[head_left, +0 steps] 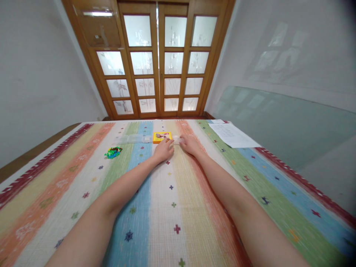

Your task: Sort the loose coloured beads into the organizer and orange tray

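Both arms stretch out to the far part of the table. My left hand (164,149) is just in front of a yellow picture box (162,137), its fingers bent at the left end of a small clear plastic box (176,140). At that box's right end are the curled fingers of my right hand (190,144). The clear box lies low on the cloth between the two hands, and its contents are too small to make out. More clear plastic boxes (132,139) stand in a row left of the yellow one. A pile of small green, blue and yellow pieces (113,152) lies nearer on the left.
A striped, patterned cloth (164,207) covers the table. White paper sheets (232,135) lie at the far right. Beyond the far edge are wooden doors with glass panes (172,59). A pale green glass-like panel (267,126) leans by the right wall.
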`<action>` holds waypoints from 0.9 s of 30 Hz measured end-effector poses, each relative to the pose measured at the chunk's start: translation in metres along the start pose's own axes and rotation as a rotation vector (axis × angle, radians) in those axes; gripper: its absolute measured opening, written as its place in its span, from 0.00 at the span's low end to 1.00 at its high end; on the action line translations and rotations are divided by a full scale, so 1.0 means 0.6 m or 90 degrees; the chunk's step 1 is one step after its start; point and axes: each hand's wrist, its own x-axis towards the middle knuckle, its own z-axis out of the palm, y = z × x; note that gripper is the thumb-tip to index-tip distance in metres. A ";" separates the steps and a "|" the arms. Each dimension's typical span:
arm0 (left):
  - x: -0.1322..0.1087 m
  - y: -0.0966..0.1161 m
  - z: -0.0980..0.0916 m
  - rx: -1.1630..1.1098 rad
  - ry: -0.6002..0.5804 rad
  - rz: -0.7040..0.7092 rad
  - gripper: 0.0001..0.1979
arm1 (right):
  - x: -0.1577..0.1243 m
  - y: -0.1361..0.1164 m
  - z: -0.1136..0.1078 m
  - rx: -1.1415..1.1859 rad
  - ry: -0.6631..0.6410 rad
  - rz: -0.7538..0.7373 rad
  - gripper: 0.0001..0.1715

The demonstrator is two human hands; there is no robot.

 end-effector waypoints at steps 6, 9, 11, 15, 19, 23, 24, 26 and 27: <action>0.023 0.006 0.039 -0.159 0.051 -0.086 0.26 | -0.002 0.026 -0.004 0.141 0.002 -0.015 0.18; 0.023 0.006 0.052 -0.192 0.065 -0.089 0.28 | -0.005 0.032 -0.009 0.184 0.019 -0.006 0.17; 0.023 0.008 0.056 -0.217 0.078 -0.097 0.28 | -0.007 0.033 -0.012 0.195 0.038 0.001 0.15; 0.027 0.014 0.059 -0.296 0.129 -0.154 0.24 | -0.008 0.029 -0.014 0.229 0.053 0.005 0.15; 0.029 0.027 0.060 -0.345 0.176 -0.186 0.26 | -0.005 0.019 -0.015 0.273 0.097 0.011 0.17; 0.027 0.033 0.056 -0.396 0.187 -0.195 0.30 | -0.002 -0.004 -0.014 0.279 0.100 -0.012 0.17; 0.027 0.032 0.054 -0.413 0.191 -0.200 0.32 | -0.003 -0.010 -0.014 0.270 0.098 -0.015 0.17; 0.028 0.025 0.051 -0.450 0.197 -0.205 0.36 | -0.005 -0.022 -0.015 0.250 0.091 -0.015 0.17; 0.028 0.020 0.051 -0.465 0.193 -0.199 0.37 | -0.006 -0.027 -0.015 0.242 0.085 -0.018 0.17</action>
